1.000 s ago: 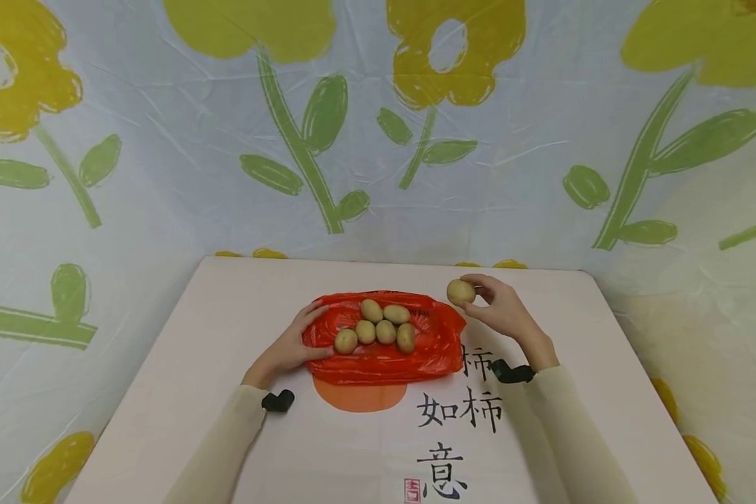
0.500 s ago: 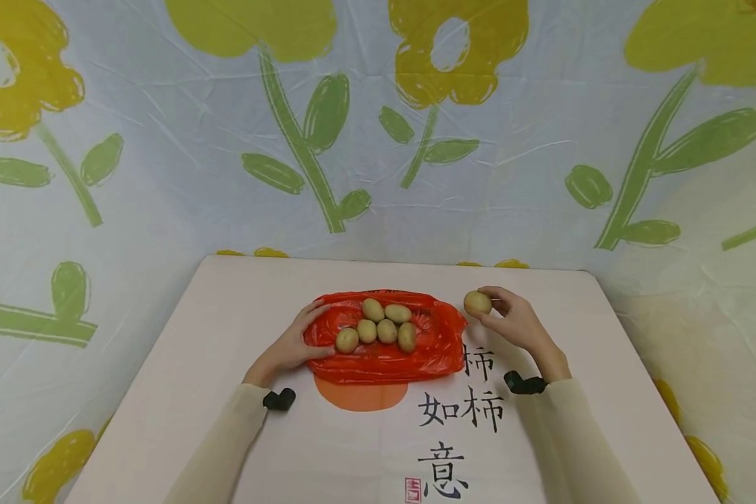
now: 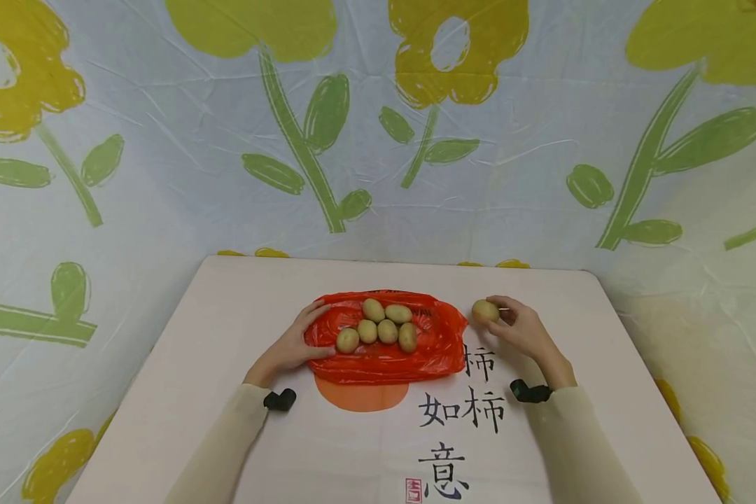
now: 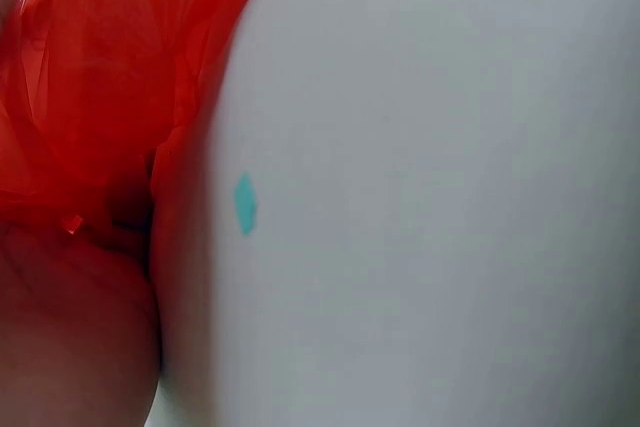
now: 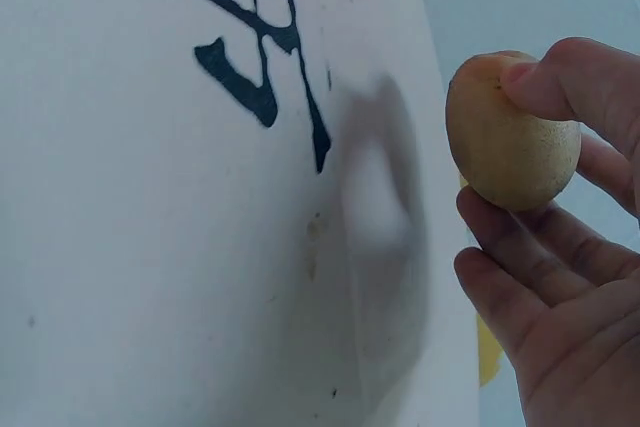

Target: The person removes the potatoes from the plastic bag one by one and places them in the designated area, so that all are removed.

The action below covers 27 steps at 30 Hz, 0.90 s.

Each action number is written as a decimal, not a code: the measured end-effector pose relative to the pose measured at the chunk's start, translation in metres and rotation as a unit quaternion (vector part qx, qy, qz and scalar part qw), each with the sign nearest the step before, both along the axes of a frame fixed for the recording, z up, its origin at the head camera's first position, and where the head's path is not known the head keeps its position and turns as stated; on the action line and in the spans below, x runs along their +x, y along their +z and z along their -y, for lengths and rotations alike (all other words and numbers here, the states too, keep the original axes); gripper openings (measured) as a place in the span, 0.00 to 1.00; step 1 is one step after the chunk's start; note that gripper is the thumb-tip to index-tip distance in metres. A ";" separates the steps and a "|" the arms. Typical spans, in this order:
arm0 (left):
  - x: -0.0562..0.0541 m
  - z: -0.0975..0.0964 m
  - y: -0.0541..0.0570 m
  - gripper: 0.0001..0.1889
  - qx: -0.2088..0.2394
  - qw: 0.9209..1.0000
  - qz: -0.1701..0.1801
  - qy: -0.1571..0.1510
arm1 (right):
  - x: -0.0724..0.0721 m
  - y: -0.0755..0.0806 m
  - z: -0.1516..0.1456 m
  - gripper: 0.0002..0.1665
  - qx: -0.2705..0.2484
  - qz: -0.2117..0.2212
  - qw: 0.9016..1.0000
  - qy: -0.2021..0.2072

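In the head view a red plastic bag point(image 3: 437, 353) lies spread on the table, with several small yellow-brown potatoes point(image 3: 387, 331) grouped on its middle. My left hand point(image 3: 288, 344) holds the bag's left end, its thumb along the front and fingers along the back. The left wrist view has part of that hand point(image 4: 75, 332) close against the crumpled red plastic point(image 4: 110, 67). Right of the bag, my right hand point(image 3: 528, 332) pinches a single potato point(image 3: 485, 311) between thumb and fingers. Seen from the right wrist, this potato point(image 5: 500, 147) is above the table, its shadow falling below.
The pale table mat point(image 3: 327, 455) bears black brush characters point(image 3: 442, 469) and an orange printed disc point(image 3: 360, 397) partly covered by the bag. A flower-printed cloth point(image 3: 510, 196) rises behind the table and along both sides.
My right hand, with the potato, has moved right and toward me, away from the bag's right end. The left hand and the potatoes on the bag have stayed put.
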<state>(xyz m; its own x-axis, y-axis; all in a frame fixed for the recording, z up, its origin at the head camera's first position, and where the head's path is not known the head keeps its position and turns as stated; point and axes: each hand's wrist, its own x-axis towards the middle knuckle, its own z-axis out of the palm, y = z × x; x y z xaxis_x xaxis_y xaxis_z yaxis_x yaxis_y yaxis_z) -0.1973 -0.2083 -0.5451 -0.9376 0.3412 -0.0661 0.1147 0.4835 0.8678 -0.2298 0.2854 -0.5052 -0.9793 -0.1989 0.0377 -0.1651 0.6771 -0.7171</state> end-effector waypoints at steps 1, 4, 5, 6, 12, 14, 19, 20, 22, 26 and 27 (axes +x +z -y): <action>0.000 0.000 -0.001 0.50 0.000 1.000 -0.001 0.000 | 0.001 -0.001 -0.001 0.32 -0.001 0.002 1.000 0.000; 0.000 0.000 -0.002 0.50 0.000 1.000 -0.003 -0.001 | 0.002 -0.003 -0.003 0.33 -0.005 0.009 1.000 -0.003; 0.001 -0.001 -0.003 0.50 0.000 1.000 -0.002 -0.001 | 0.003 -0.003 -0.004 0.33 -0.006 0.011 1.000 -0.003; 0.001 -0.001 -0.003 0.50 0.000 1.000 -0.002 -0.002 | 0.003 -0.004 -0.005 0.33 -0.004 0.012 1.000 -0.003; 0.003 0.000 -0.002 0.51 -0.004 1.000 -0.002 -0.003 | 0.003 -0.010 -0.009 0.33 0.001 0.016 1.000 -0.001; 0.003 0.000 0.000 0.51 -0.008 1.000 0.000 -0.002 | 0.003 -0.012 -0.009 0.33 0.001 0.017 1.000 -0.002; 0.004 0.001 0.002 0.51 -0.016 1.000 0.005 0.000 | 0.003 -0.014 -0.010 0.34 -0.001 0.026 1.000 0.000; 0.003 0.001 0.002 0.51 -0.014 1.000 0.005 -0.001 | 0.003 -0.014 -0.010 0.34 0.000 0.028 1.000 0.001; 0.002 0.001 0.002 0.51 -0.009 1.000 0.008 -0.002 | 0.002 -0.013 -0.010 0.35 0.002 0.032 0.999 0.000; 0.001 0.001 0.002 0.50 0.002 1.000 0.003 -0.004 | 0.002 -0.012 -0.010 0.37 0.002 0.039 0.999 -0.003; 0.001 0.002 0.001 0.50 0.003 1.000 0.003 -0.003 | 0.001 -0.012 -0.010 0.37 0.002 0.041 0.999 -0.003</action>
<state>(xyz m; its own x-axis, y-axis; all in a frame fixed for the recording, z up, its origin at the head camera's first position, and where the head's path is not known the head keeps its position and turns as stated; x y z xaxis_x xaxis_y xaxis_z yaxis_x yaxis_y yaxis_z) -0.1967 -0.2098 -0.5437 -0.9352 0.3472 -0.0693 0.1129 0.4780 0.8710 -0.2288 0.2955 -0.5176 -0.9804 -0.1923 -0.0429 -0.1018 0.6809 -0.7253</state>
